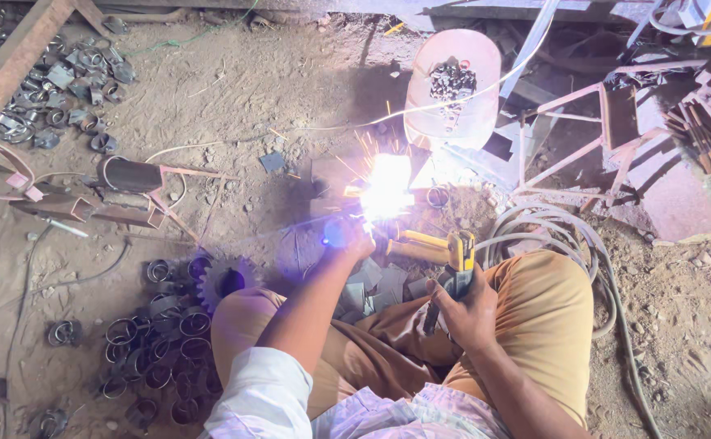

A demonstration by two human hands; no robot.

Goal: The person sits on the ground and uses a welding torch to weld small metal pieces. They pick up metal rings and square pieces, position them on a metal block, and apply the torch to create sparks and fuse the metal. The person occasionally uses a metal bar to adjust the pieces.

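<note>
At centre frame, the welding arc burns on the dirt floor; steadying the workpiece and keeping the rod tip close would serve well. Right hand clenches the yellow electrode holder. Left hand reaches beside the glare; its fingers' grip cannot be told.

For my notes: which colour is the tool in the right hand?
Yellow and black tool, right hand; head view.
</note>
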